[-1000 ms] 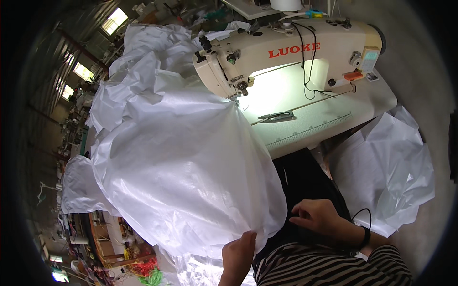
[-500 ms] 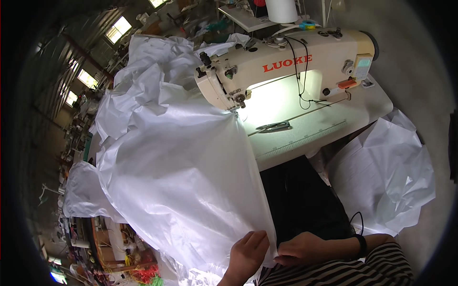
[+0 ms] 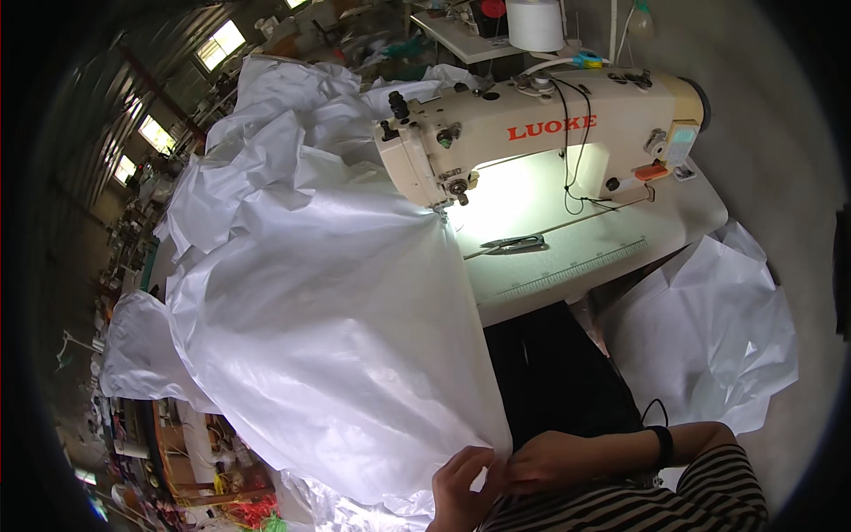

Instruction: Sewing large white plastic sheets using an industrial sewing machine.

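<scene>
A large sheet of thin white fabric (image 3: 337, 328) stretches from the sewing machine (image 3: 532, 124) down toward my lap. Its far end sits under the needle and presser foot (image 3: 441, 213). At the sheet's near right corner my left hand (image 3: 464, 483) pinches the edge, thumb and fingers bent together. My right hand (image 3: 545, 461) meets it there, its fingers closed on the same edge; the fingertips are partly hidden. A pair of thread snips (image 3: 514, 245) rests on the machine bed (image 3: 567, 275), right of the needle.
More white fabric (image 3: 275, 133) is heaped behind and left of the machine. Another white piece (image 3: 709, 328) hangs at the right. A thread cone (image 3: 534, 25) stands at the back. A cluttered shelf with coloured strands (image 3: 253, 510) is at the lower left.
My hands have drawn closer together at the fabric's edge, my left moving slightly right and down. The view has shifted a little; the fabric under the needle looks unchanged.
</scene>
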Demonstrator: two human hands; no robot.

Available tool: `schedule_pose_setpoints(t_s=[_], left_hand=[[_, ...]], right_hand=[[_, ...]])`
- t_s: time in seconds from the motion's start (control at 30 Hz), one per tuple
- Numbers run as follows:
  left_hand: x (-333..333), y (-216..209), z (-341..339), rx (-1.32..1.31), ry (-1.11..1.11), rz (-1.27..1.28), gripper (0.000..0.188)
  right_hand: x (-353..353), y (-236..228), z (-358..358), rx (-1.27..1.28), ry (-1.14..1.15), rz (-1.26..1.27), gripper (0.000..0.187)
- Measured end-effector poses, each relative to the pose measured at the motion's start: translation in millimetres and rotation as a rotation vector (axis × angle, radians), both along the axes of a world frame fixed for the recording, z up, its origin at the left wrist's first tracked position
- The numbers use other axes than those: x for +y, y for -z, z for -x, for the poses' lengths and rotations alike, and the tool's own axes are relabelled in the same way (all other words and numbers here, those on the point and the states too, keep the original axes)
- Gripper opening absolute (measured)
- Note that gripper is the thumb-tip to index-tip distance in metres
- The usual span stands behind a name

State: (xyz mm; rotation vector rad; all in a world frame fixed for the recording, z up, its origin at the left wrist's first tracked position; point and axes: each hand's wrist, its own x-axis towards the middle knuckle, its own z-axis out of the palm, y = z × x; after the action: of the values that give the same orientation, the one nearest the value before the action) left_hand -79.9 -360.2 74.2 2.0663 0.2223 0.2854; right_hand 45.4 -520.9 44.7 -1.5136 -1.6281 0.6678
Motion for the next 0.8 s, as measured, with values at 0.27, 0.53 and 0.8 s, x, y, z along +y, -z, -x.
schedule_pose_setpoints(t_s=[0.27, 0.53, 0.8], left_hand=[[3, 12, -38, -0.293, 0.229, -0.431, 0.016], [17, 6, -47, -0.194, 0.482, -0.491, 0.012], [44, 17, -90, -0.279, 0.471, -0.553, 0.017]], right_hand=[[49, 81, -39, 0.222, 0.399, -0.278, 0.049], [95, 3, -118, -0.294, 0.802, 0.1, 0.061], [114, 13, -109, -0.582, 0.83, 0.446, 0.06]])
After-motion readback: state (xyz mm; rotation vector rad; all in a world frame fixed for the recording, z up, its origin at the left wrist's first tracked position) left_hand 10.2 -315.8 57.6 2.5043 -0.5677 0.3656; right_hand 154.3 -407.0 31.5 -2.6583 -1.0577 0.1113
